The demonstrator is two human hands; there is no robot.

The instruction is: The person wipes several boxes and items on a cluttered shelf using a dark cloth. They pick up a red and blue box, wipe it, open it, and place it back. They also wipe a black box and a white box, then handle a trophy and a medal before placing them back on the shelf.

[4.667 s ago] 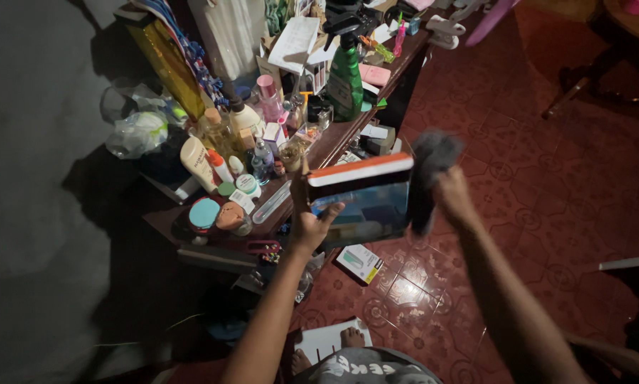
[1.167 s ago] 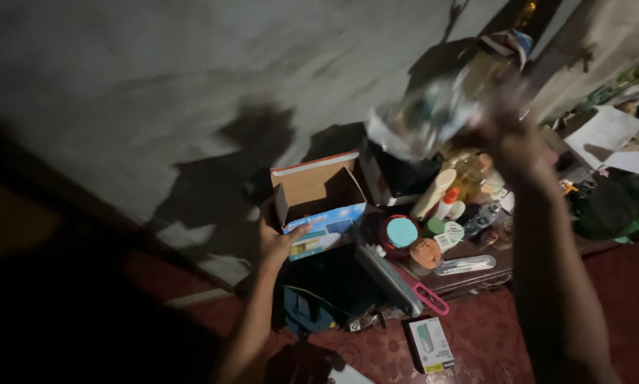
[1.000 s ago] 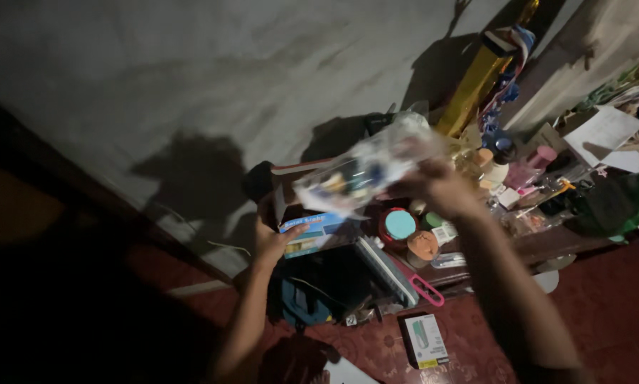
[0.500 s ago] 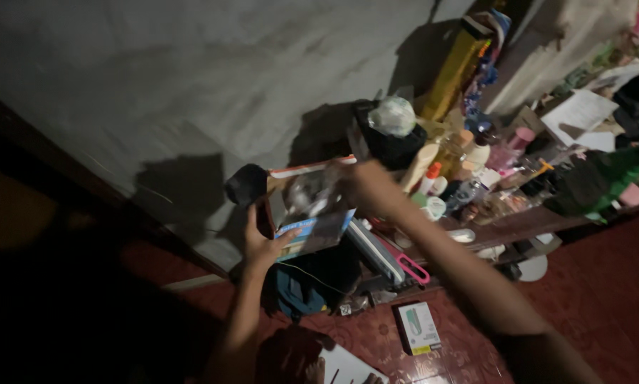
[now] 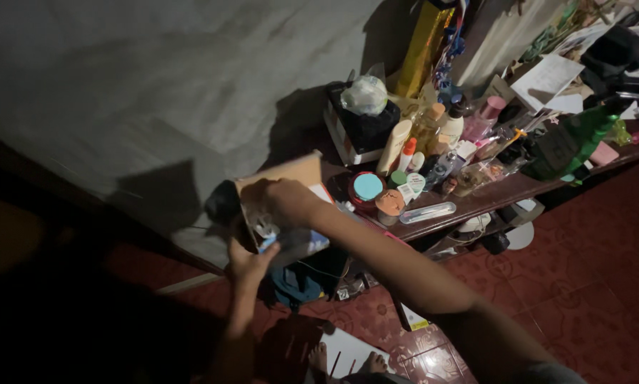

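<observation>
The left hand (image 5: 247,257) cups the lower near corner of an open cardboard box (image 5: 285,213), its fingers (image 5: 266,250) curled up against the box's blue printed front face, so it has the box in a firm grip from below. The box is brown card inside, with one raised flap pale and plain at the top, and it tilts toward the person; the blue face carries some white and coloured print too blurred to make out. The right hand (image 5: 280,200) is pushed down into the mouth of the box, knuckles up; its fingers are sunk inside, and whether they are closed on anything cannot be told, though a bit of clear crinkled plastic (image 5: 266,229) shows just under them. Beyond the right hand's knuckles, on a dark wooden shelf (image 5: 476,203), stand a round tub with a teal lid (image 5: 367,188), a brown-capped jar (image 5: 389,204), a cream lotion tube (image 5: 394,146) and a green spray bottle (image 5: 579,139). Below the left wrist a blue bag (image 5: 294,284) slumps on the red tiled floor (image 5: 582,284)
</observation>
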